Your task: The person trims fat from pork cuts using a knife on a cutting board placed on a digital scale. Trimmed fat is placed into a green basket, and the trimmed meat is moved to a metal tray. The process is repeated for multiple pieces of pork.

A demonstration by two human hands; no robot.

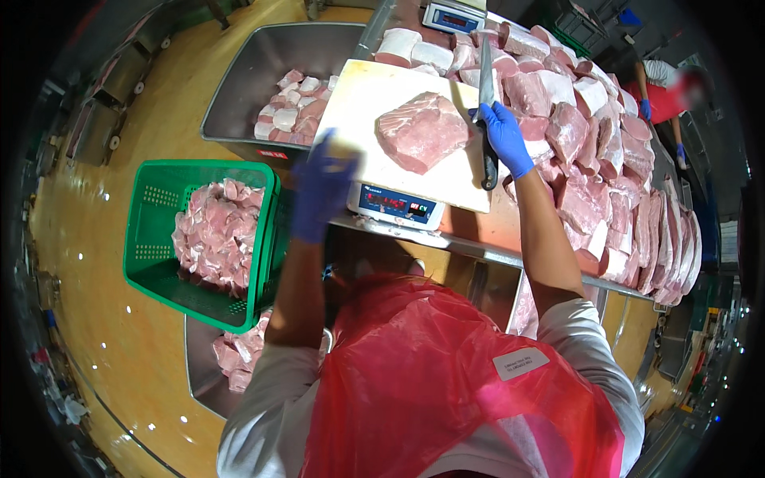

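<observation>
A large cut of raw pork (424, 131) lies on a white cutting board (358, 84). The board rests over a digital scale (396, 205) with a lit display. My right hand (505, 137), in a blue glove, is closed on a knife (486, 76) at the board's right edge. The blade points away from me and the black handle toward me. My left hand (319, 187), also in a blue glove, is in the air left of the scale, near the board's left edge. Motion smears its fingers, and I see nothing in it.
Many pork cuts (567, 131) are heaped on the table to the right. A metal tub (231, 84) holds chunks at far left; a green basket (139, 215) of trimmings sits nearer, above another metal bin (195, 350). A second scale (454, 17) stands behind. A co-worker (665, 92) is at far right.
</observation>
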